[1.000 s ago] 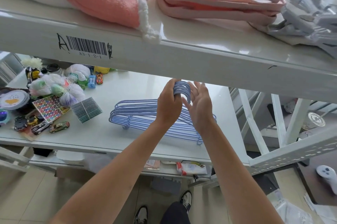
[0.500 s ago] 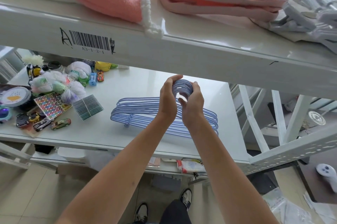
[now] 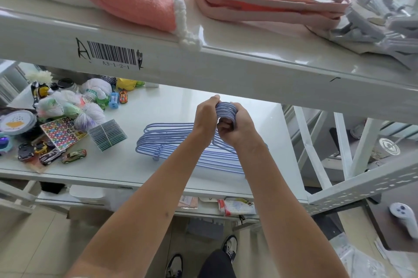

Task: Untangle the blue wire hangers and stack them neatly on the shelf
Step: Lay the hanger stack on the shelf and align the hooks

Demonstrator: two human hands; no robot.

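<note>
Bright, even daylight fills the scene, strongest at the upper right. Glare streaks the glossy upper shelf [image 3: 260, 56] and the lower shelf [image 3: 172, 106] surface. Shadows are soft and faint. Wide-angle distortion bends the shelf edges; the corners look slightly soft.

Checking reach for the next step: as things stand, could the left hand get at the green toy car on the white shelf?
Probably not at once: the left hand grips the hooks of the blue wire hangers together with the right hand. Once it lets go, the path to the green toy car looks free.
</note>
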